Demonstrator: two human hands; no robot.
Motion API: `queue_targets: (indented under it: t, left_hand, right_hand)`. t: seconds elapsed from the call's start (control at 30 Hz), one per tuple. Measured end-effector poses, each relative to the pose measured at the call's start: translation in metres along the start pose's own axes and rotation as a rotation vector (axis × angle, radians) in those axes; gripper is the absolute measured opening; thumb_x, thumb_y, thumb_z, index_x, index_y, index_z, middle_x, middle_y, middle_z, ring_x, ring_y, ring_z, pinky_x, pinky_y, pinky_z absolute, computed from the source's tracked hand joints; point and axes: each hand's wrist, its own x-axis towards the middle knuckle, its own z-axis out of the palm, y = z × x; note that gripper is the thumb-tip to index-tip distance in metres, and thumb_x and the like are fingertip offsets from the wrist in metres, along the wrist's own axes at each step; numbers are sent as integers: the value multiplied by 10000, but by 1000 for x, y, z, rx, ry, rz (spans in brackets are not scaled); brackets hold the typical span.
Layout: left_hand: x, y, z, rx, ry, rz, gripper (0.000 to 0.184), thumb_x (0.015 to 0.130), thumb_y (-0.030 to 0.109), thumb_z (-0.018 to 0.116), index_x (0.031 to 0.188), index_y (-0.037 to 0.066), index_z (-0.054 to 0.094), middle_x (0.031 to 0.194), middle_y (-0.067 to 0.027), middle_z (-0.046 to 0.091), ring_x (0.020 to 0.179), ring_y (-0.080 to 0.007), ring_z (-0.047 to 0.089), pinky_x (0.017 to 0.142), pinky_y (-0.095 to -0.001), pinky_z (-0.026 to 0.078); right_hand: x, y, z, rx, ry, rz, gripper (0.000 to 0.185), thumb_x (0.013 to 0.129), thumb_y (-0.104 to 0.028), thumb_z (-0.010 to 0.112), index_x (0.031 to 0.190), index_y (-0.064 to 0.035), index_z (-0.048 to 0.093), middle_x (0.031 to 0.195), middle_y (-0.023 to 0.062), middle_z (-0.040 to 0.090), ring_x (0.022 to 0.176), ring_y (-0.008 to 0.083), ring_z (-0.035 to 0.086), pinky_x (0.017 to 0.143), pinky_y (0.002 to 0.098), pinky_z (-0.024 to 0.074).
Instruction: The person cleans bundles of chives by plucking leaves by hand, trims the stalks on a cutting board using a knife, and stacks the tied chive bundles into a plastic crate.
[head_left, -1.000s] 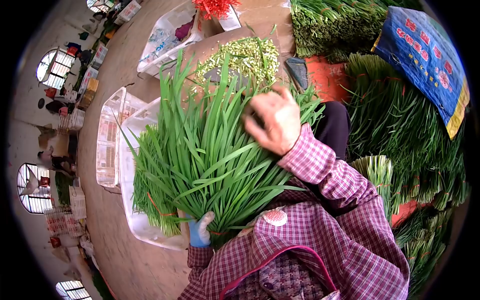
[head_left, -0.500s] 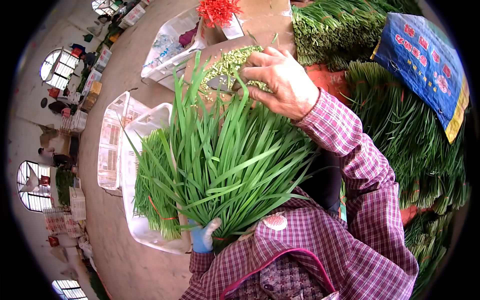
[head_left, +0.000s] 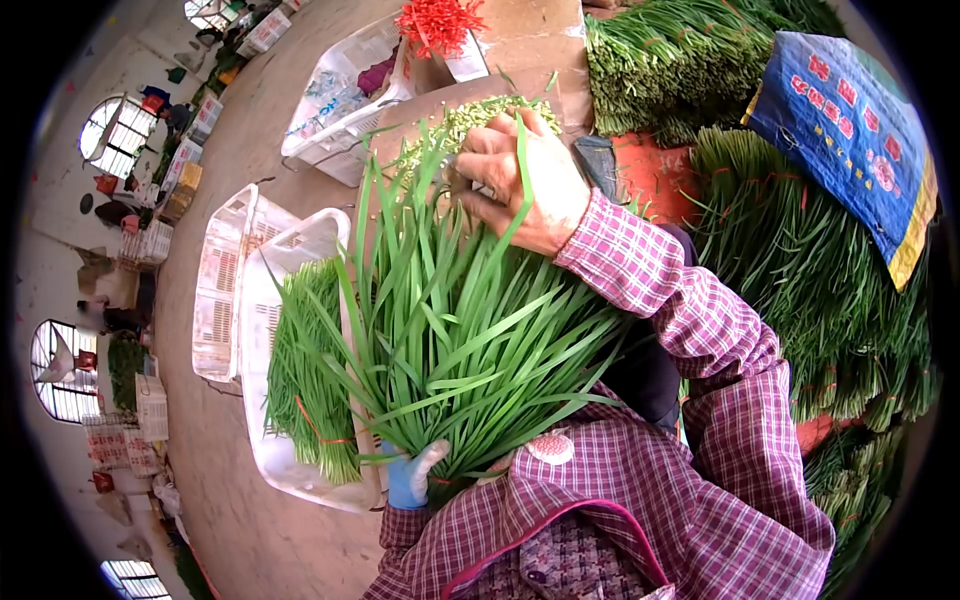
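My left hand point(head_left: 412, 474), in a blue and whitish glove, is closed round the lower end of a large bunch of garlic chives point(head_left: 470, 350). The long green leaves fan away from it across my lap. Bare and curled, my right hand point(head_left: 525, 185) is over the far leaf tips, with one leaf crossing its fingers. Something dark shows by those fingertips, too hidden to name. Beneath and beyond this hand, pale green chopped bits point(head_left: 470, 118) are scattered on a brown board point(head_left: 400, 112).
At left a white crate point(head_left: 262, 440) holds a tied chive bundle point(head_left: 310, 370); another crate point(head_left: 215, 320) stands beside it. Farther away are a crate with plastic bags point(head_left: 335, 95) and red ties point(head_left: 440, 25). Stacked chives point(head_left: 780, 280) and a blue sack point(head_left: 840, 140) lie at right.
My right hand has moved left and slightly toward me, over the leaf tips. A grey blade-like shape beside its fingers is now hidden. My left hand keeps its hold on the chives.
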Motion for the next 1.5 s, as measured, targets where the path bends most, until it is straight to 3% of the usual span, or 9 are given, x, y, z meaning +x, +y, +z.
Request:
queue_targets:
  t: [0.07,0.27,0.33,0.6,0.87,0.97,1.2,1.33,1.5]
  left_hand:
    - [-1,10,8,41,9,-10,278,800,34,683,1056,-41,602,958,-100,663,834,-173,647,750,-299,542]
    - [-2,-6,-9,-29,37,-85,320,791,-12,678,1096,-45,586,991,-120,660,850,-181,650,793,-301,546]
    - [-1,-27,-21,-39,15,-112,323,783,-13,684,1091,-44,591,988,-118,661,844,-178,651,785,-302,549]
    - [-1,-30,-20,-5,22,-72,286,762,-9,704,1036,-30,625,924,-91,672,784,-165,653,735,-298,556]
    - [1,0,1,-21,61,-1,271,784,53,706,1034,-22,634,953,-93,661,781,-158,631,723,-291,536]
    - [0,-10,-14,-11,24,-60,256,795,55,695,1031,-26,635,951,-93,660,806,-163,632,747,-285,531]
    - [-3,-43,-28,-29,62,-157,258,814,86,679,1033,-40,629,924,-88,652,782,-156,618,716,-276,515]
    - [3,-7,-4,-16,111,-4,390,788,133,656,1128,-26,550,882,-50,601,748,-131,558,673,-268,478]
    - [16,-15,-26,-165,165,-18,677,722,41,657,1346,10,397,1038,-45,572,730,-106,513,665,-241,452]
  right_hand:
    - [4,15,3,-174,303,92,200,795,-307,677,841,-114,652,836,81,590,897,264,583,923,458,383]
    - [-2,42,-27,-249,100,304,412,847,-496,627,1014,-128,707,953,72,659,964,255,607,923,470,396]
    - [-4,39,-25,49,160,110,234,835,-325,692,845,-93,715,817,86,652,847,269,613,857,418,445]
    - [-8,24,-14,176,-305,51,249,750,-335,738,858,-115,695,995,52,631,971,289,549,905,450,394]
    - [-4,29,-26,-203,373,141,226,860,-303,656,843,-77,656,831,96,635,823,295,622,807,423,451]
    - [-16,28,-27,5,313,200,244,872,-275,645,872,-31,635,736,134,616,663,314,619,591,378,481]
    - [-40,8,-13,268,48,186,183,788,-195,688,901,-79,603,760,89,649,743,330,639,660,418,504]
    - [-44,2,8,148,138,31,255,790,-192,670,1028,-114,627,915,109,588,908,314,584,775,434,482]
    - [-42,-8,15,73,-32,53,272,847,-329,639,971,-88,657,820,98,540,818,297,555,749,407,455]
